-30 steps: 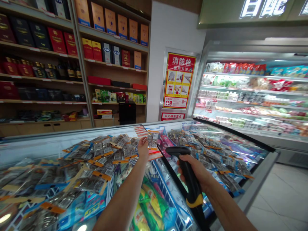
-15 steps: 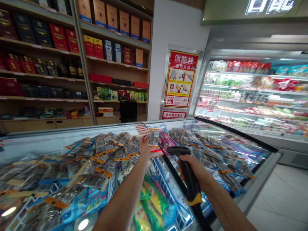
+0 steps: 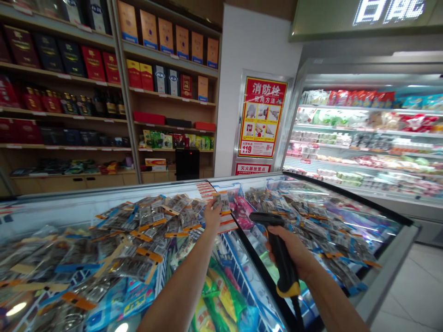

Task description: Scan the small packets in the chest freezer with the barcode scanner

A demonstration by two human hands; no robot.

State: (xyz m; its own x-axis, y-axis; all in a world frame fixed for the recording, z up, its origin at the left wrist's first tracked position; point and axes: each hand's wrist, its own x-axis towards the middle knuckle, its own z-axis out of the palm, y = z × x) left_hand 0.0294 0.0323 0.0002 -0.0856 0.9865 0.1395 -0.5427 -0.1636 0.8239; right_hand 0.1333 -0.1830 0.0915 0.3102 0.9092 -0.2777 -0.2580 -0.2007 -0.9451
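My left hand is closed on the edge of a small clear packet with an orange strip, held up over the freezer. In my right hand is a black and yellow barcode scanner, its head turned toward the packet, a short gap between them. A cord runs down from the scanner's handle. Many similar packets with orange and blue strips lie heaped on the glass to the left. Another heap of packets lies to the right. Red and white price labels sit just below the held packet.
Under the glass, a wire basket holds green and yellow bags. A black frame bar divides the freezer top. Behind stand shelves of boxes, a red poster and a lit refrigerated display.
The whole view has shifted slightly, so things appear a little lower and farther right. Both hands keep hold of the packet and scanner; the packet looks somewhat more tilted.
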